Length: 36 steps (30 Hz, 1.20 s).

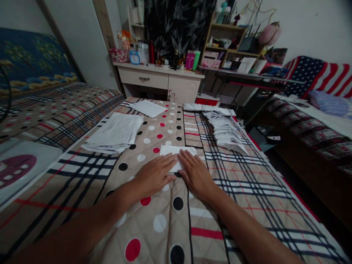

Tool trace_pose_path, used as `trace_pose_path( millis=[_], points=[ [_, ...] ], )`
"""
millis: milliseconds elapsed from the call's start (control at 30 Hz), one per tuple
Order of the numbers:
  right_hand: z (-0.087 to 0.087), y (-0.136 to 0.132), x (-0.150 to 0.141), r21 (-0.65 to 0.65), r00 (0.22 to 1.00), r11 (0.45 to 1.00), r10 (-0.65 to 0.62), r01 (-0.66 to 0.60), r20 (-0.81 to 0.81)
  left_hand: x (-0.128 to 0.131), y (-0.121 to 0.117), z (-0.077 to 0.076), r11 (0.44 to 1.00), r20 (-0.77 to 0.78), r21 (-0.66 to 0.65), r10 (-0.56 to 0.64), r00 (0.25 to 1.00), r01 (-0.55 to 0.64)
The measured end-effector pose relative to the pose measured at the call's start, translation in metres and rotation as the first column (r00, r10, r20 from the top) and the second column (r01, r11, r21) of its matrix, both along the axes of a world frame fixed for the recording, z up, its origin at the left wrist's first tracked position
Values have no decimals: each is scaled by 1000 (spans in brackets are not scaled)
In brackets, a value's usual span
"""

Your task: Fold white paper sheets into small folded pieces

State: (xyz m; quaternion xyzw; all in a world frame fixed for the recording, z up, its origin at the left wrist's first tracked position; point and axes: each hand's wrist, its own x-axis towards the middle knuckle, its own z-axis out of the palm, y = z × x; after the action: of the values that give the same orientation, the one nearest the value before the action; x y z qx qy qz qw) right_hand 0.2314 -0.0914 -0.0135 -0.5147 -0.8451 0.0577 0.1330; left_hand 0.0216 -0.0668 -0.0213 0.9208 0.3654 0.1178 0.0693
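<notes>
A small white folded sheet of paper (167, 149) lies on the patterned quilt in front of me. My left hand (155, 174) rests flat on its left part, fingers stretched out. Pressed flat on its right part is my right hand (196, 172), fingers extended, their tips close to the left ones. The hands cover most of the paper's lower edge. To the left lies a stack of printed sheets (115, 130), with a separate white sheet (148, 108) beyond it. A fanned row of folded papers (224, 130) spreads out on the right.
The quilt (162, 223) covers the bed. A clear-covered package (24, 168) lies at the left edge. Past the bed's far end stand a white dresser (143, 79) with bottles and a shelf unit (228, 44). Another bed (316, 128) is at right, across a gap.
</notes>
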Motion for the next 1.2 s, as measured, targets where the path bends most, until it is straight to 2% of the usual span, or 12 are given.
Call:
trace_pose_path(
  millis=[167,367,467,567,633,700,767,833,900,967,1033,1200],
  points=[
    [1,11,18,-61,983,984,-158,165,97,-12,14,6,981,-114,-20,189,975,-193],
    [2,19,29,-131,985,978,-154,163,78,6,12,17,965,-133,46,262,956,-258],
    [-1,18,30,-120,989,982,-146,144,-11,20,0,17,977,-60,147,164,985,-153],
    [-4,18,33,-97,967,989,-134,115,-216,24,-2,19,988,61,149,32,998,-41],
    [-4,18,34,-93,874,990,-135,103,-467,20,3,23,992,263,94,57,963,-84],
    [-2,19,34,-119,664,987,-159,106,-731,14,10,26,975,541,-37,204,816,-220],
    [1,19,29,-170,410,982,-187,79,-893,12,15,28,907,729,-303,419,541,-293],
    [5,18,22,-223,225,975,-217,-3,-950,14,17,25,820,767,-559,567,301,-122],
    [7,16,14,-292,119,952,-280,-91,-953,18,14,21,713,721,-691,669,182,117],
    [9,13,8,-360,63,926,-355,-116,-933,22,9,17,602,650,-754,741,168,262],
    [10,10,6,-403,42,908,-401,-112,-915,24,5,19,516,587,-797,786,197,315],
    [15,2,3,-431,127,892,-415,-138,-901,18,8,30,416,540,-812,802,256,410]
  ],
)
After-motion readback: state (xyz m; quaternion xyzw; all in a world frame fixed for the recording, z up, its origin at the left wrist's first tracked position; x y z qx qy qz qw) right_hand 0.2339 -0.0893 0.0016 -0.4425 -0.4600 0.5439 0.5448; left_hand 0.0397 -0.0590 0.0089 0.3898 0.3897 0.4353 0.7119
